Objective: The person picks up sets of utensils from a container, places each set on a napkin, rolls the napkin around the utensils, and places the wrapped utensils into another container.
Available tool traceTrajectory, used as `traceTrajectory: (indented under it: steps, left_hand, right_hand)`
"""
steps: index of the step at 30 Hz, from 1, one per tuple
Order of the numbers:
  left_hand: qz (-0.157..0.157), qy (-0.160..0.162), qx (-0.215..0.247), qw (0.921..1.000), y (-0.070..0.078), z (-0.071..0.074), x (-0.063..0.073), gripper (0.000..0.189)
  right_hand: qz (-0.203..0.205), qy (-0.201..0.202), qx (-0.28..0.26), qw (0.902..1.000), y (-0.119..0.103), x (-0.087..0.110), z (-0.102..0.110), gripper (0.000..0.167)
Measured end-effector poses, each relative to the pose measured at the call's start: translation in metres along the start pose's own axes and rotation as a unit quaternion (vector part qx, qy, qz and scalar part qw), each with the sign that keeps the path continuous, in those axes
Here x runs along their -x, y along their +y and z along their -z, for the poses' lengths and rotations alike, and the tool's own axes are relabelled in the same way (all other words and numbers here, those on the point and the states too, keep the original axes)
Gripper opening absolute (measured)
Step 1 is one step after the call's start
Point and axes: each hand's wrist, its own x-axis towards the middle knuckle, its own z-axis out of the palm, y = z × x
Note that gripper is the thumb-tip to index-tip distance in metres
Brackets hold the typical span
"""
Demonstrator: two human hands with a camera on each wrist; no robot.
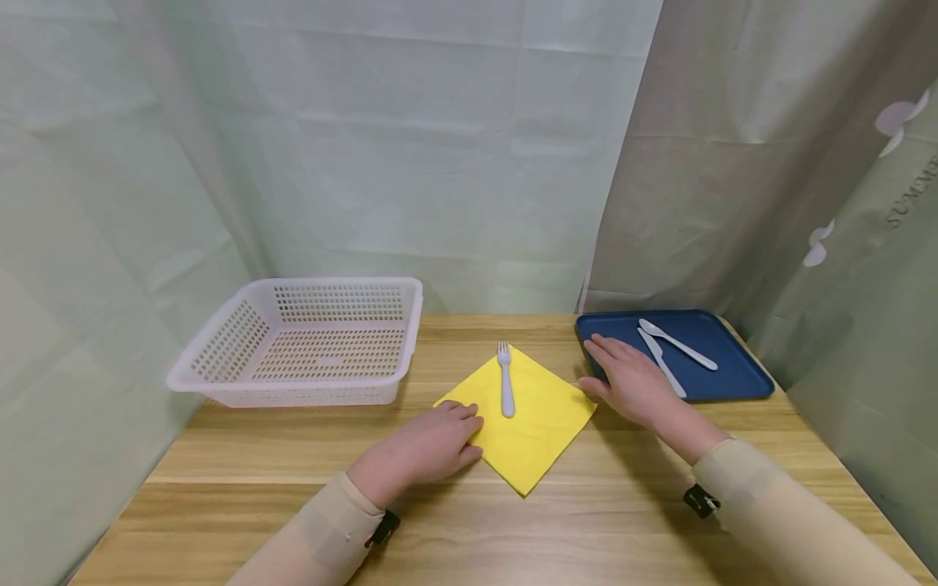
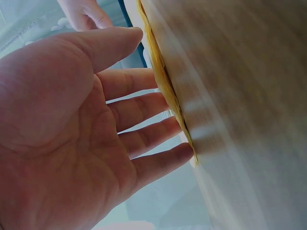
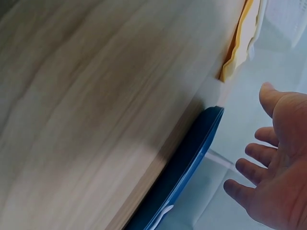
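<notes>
A yellow napkin (image 1: 538,431) lies turned cornerwise on the table, with a white plastic fork (image 1: 506,382) on it, tines pointing away. My left hand (image 1: 432,443) is at the napkin's left corner; in the left wrist view its extended fingertips (image 2: 182,151) touch the napkin edge, the thumb apart from them. My right hand (image 1: 633,382) holds nothing, fingers extended above the near-left part of a blue tray (image 1: 721,358). Its thumb is close to the napkin's right corner. On the tray lie a white knife (image 1: 663,362) and a white spoon (image 1: 681,346).
A white perforated basket (image 1: 399,378) stands at the back left of the wooden table (image 1: 469,529). Pale curtains (image 1: 410,163) hang behind the table and along both sides, close to the tray's right edge.
</notes>
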Motion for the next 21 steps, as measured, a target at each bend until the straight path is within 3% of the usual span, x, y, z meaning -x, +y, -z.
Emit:
traceTrajectory:
  steps: [21]
  left_hand:
    - [-0.001, -0.001, -0.004, 1.0000, -0.001, -0.002, 0.000, 0.049]
  right_hand:
    - [-0.061, -0.026, 0.017, 0.9976, 0.032, 0.006, 0.004, 0.070]
